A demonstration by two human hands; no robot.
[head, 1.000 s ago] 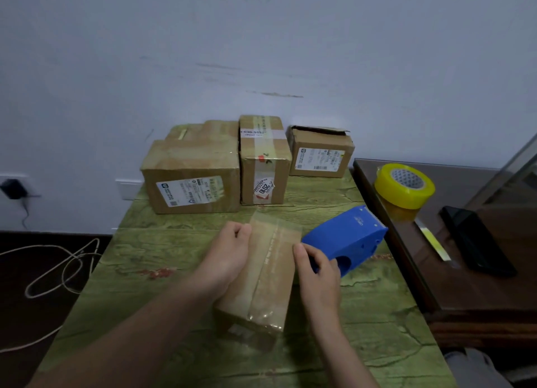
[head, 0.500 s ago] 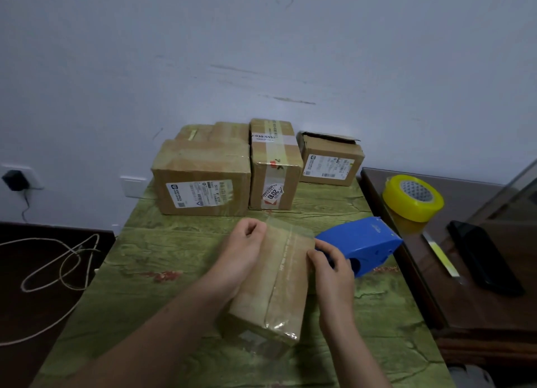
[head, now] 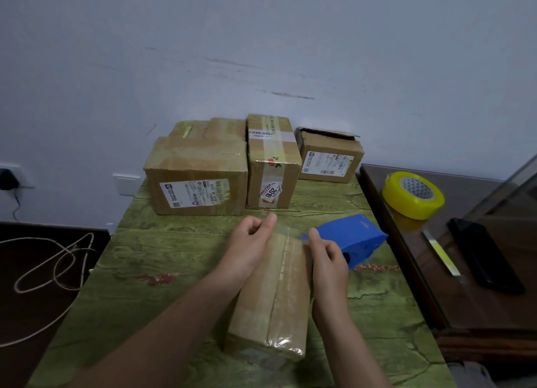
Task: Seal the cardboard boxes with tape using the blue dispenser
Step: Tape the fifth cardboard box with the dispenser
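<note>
A small cardboard box [head: 273, 294] lies lengthwise on the green table [head: 162, 271], with clear tape running along its top seam and over its near end. A loose flap of clear tape [head: 286, 230] sticks up past the far end. My left hand [head: 250, 242] pinches the flap's left edge between thumb and forefinger. My right hand [head: 327, 252] pinches its right edge at the box's far right corner. The blue dispenser [head: 357, 238] sits just behind my right hand, tilted; whether the hand touches it is unclear.
Three larger cardboard boxes stand against the wall: a wide one [head: 197, 178], a tall taped one [head: 273, 167] and one with a raised flap [head: 328, 161]. A yellow tape roll [head: 412, 194] and black phone [head: 485, 257] lie on the dark side table at right. Cable [head: 52, 265] on the floor left.
Both hands slid from the box's sides to its far end and now pinch the raised tape flap. The dispenser stays behind the right hand.
</note>
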